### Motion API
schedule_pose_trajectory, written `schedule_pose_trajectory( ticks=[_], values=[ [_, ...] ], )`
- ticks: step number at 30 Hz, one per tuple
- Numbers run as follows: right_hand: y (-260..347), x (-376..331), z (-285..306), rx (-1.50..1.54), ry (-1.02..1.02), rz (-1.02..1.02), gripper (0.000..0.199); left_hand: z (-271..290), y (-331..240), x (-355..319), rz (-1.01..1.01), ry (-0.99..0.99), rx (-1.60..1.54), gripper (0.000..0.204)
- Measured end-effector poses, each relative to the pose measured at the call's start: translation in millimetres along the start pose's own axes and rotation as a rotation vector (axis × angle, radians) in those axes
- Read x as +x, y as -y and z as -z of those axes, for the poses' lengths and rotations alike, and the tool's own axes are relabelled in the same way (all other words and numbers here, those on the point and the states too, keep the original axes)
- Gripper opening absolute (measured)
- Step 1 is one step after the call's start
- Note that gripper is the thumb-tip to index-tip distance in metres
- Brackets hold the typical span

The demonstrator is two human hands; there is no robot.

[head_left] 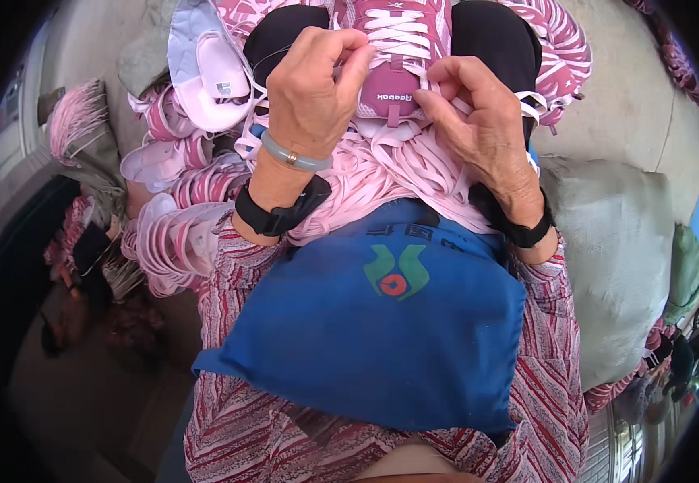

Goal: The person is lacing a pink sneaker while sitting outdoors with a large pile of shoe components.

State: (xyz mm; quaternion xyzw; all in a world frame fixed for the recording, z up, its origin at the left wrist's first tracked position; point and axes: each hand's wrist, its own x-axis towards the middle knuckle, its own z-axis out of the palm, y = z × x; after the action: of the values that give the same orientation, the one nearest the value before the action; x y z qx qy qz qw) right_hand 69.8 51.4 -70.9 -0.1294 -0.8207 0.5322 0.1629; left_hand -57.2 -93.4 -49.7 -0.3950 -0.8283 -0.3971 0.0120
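Observation:
A pink shoe upper (402, 48) with pale pink laces lies on my lap between my knees. My left hand (313, 92) pinches a lace at the upper's left side. My right hand (482, 121) grips another lace at the tongue's right edge. Beneath both hands spreads a heap of loose pale pink laces (382, 173) across a blue apron (382, 338). A grey-green bangle and a black band sit on my left wrist. A black band is on my right wrist.
A pile of pink and white shoe uppers (196, 97) lies to my left, with more laces spilling down. A large grey sack (619, 258) stands at my right on a concrete floor. Dark items sit low on the left.

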Motion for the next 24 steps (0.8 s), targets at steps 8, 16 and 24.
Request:
schedule_pose_trajectory(
  ticks=[8,16,24],
  values=[
    [-5.7,3.7,0.2,-0.050,-0.001,0.103,0.029,-4.0,-1.0,-4.9,-0.225,-0.006,0.235,0.018],
    [-7.3,1.3,0.9,-0.050,0.003,0.121,0.029,-10.5,3.0,-4.1,-0.241,0.045,0.229,0.015],
    [-10.5,1.6,-2.2,-0.012,0.010,0.113,0.027,-1.4,5.6,2.1,-0.123,0.184,0.097,0.005]
  ],
)
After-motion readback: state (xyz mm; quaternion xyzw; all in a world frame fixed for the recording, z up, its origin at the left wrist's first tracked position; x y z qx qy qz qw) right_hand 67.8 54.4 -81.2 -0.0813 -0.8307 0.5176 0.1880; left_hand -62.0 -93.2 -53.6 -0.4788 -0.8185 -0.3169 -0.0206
